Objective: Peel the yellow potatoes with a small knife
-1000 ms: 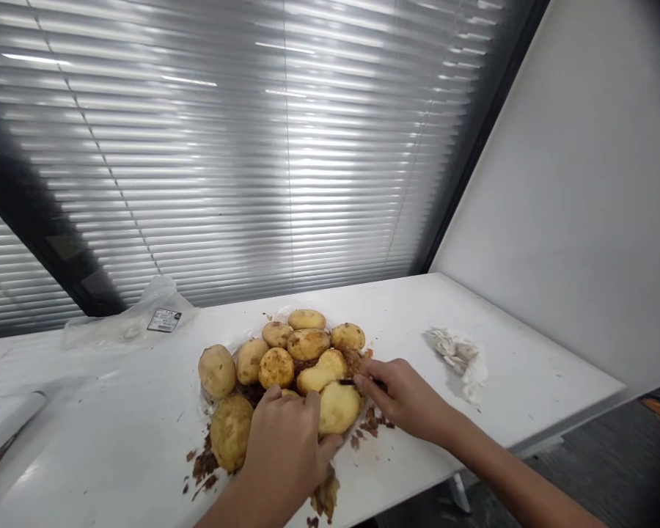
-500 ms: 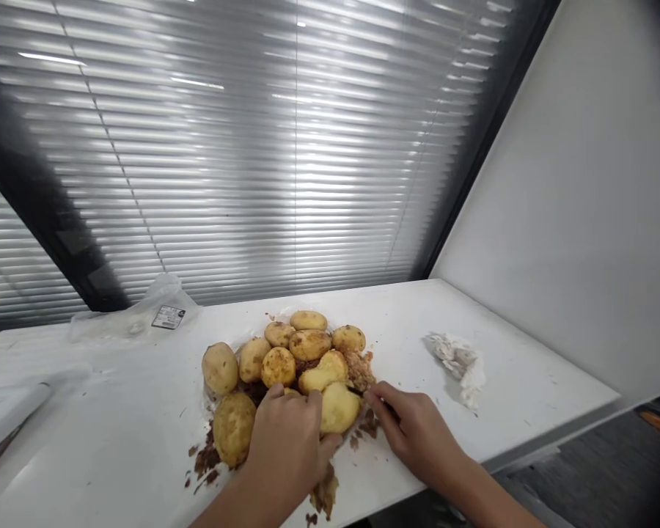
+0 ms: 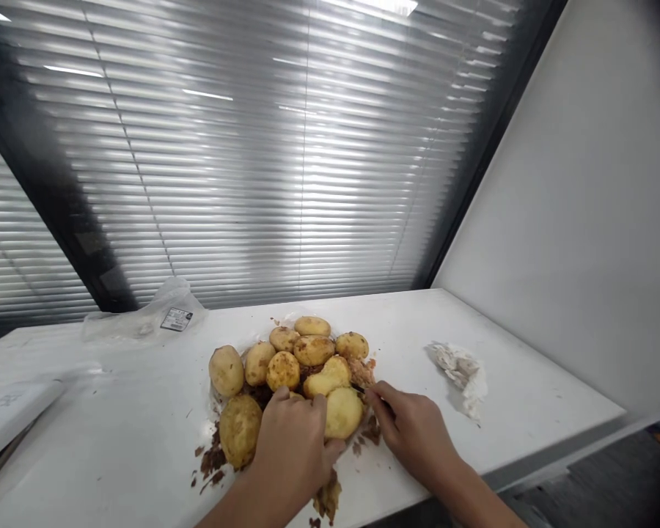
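While a white table [image 3: 506, 381] is bearing a heap of yellow, rough-skinned potatoes [image 3: 313, 350] among brown peelings [image 3: 213, 460], the left hand [image 3: 291, 447] is closing around a smooth, pale near potato [image 3: 343, 413], and the right hand [image 3: 412, 433] is pinching a thin dark tool [image 3: 358, 387] just beside it.

There are 11 potatoes [image 3: 240, 431] in 1 pile: 10 in plain view and 1 mostly hidden under the left hand [image 3: 291, 447]. There are 2 hands in all, the other being the right hand [image 3: 412, 433], and its fingers hide most of 1 small dark tool [image 3: 358, 387]. Around the pile lie 3 clumps of brown peel [image 3: 213, 460], plus loose scraps too many to count. The 1 white surface [image 3: 517, 367] also carries 1 clear plastic bag [image 3: 154, 323] with 1 printed label [image 3: 176, 319], 1 crumpled white tissue [image 3: 462, 370] and 1 flat white object [image 3: 16, 403]. Behind them hangs 1 window blind [image 3: 253, 183].
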Motion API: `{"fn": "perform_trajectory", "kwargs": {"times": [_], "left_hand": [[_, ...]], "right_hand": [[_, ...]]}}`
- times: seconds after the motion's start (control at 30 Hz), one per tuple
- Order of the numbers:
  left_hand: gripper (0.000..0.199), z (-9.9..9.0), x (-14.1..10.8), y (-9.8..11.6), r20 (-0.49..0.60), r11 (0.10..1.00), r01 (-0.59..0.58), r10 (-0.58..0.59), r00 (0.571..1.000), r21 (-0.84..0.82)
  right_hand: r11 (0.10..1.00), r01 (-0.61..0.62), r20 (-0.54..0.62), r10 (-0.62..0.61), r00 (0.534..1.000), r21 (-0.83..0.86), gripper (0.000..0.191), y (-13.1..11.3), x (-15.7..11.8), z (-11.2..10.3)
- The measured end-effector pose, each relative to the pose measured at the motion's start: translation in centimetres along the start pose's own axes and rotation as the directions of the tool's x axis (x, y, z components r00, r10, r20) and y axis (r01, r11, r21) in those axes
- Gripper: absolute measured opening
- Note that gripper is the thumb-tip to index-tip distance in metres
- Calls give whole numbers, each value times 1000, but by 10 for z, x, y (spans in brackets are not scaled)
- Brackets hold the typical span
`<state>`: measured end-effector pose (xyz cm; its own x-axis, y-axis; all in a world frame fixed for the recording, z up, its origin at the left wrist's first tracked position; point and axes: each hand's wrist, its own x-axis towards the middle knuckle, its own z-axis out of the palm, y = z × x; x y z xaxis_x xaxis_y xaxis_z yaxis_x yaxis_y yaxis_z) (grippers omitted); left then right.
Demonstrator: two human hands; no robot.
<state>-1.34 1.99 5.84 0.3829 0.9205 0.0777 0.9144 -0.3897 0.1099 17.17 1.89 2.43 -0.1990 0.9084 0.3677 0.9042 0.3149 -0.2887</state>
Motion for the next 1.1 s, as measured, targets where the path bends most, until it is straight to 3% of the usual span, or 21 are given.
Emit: {"fn": "perform_trajectory", "kwargs": {"times": [0.13,0.23,0.3,0.47,0.6,0.7,0.87,1.0,1.1], "left_hand": [[26,0,0,0,16,1000,3,-3,1000,-10],[26,0,-1,0,-3,1000,8,-8,1000,-4],[26,0,-1,0,-5,1000,3,-3,1000,-1],[26,0,0,1,-2,1000,9,-9,1000,-5],[26,0,0,1,-12,1000,3,-3,1000,6],[27,0,-1,0,-5,1000,-1,1,1000,-3],[25,1,0,0,-23,1000,-5,5,1000,-7],[22,0,0,0,-15,1000,-12,12,1000,-6],[25,-1,1,0,2,1000,3,-3,1000,-4]], "right_hand": [[998,56,71,-54,996,-20,30,-3,6,-1],[994,-41,59,47,997,-100,27,-3,6,-5],[996,-64,55,67,996,-61,30,-5,4,-8],[997,25,104,-32,994,72,33,-12,-2,-7],[997,-38,81,32,996,73,32,-11,-2,-4],[981,9,142,-37,989,192,34,-10,-1,-4],[975,-43,113,19,993,218,32,-7,6,-11],[955,17,183,-74,980,296,34,-4,13,-16],[966,-1,170,-44,984,257,35,-1,17,-18]]}}
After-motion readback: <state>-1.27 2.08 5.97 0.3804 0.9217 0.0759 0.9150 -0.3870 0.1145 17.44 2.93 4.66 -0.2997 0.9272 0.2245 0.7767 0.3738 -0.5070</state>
